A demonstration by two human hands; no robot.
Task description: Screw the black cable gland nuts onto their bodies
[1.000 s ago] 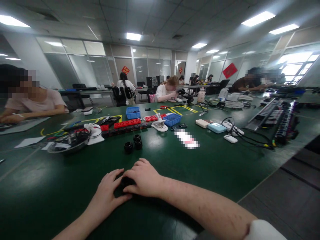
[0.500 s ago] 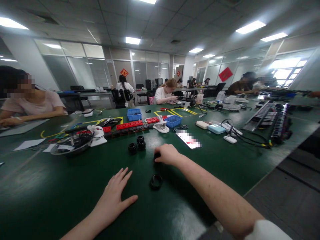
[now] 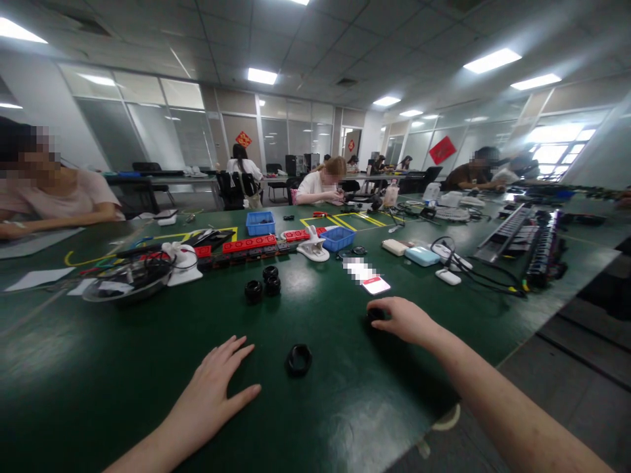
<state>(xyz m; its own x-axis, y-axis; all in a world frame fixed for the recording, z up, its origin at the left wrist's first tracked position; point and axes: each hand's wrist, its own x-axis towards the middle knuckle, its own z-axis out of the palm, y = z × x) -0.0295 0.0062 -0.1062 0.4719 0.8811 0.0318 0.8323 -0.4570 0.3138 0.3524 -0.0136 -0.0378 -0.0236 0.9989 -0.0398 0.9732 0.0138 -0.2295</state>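
Observation:
My left hand [image 3: 211, 387] lies flat on the green table [image 3: 345, 407] with its fingers spread, holding nothing. A black ring-shaped part [image 3: 298, 359] rests on the table just right of it, untouched. My right hand [image 3: 403, 318] is stretched out to the right, its fingers closed over a small black part [image 3: 374, 314] at the fingertips. Three more black round parts [image 3: 263, 284] stand in a cluster farther back. A phone [image 3: 367, 275] lies just beyond my right hand.
Red strips [image 3: 249, 244], blue bins [image 3: 261, 223], a bowl of cables [image 3: 129, 279], white chargers [image 3: 447, 276] and a keyboard-like rack [image 3: 532, 240] lie farther back. Several people sit at the table's far side and left. The table's edge runs along my right.
My hands came apart, leaving the black ring on the table. My right hand moved forward and then right with a small black part; my left hand flattened beside the ring.

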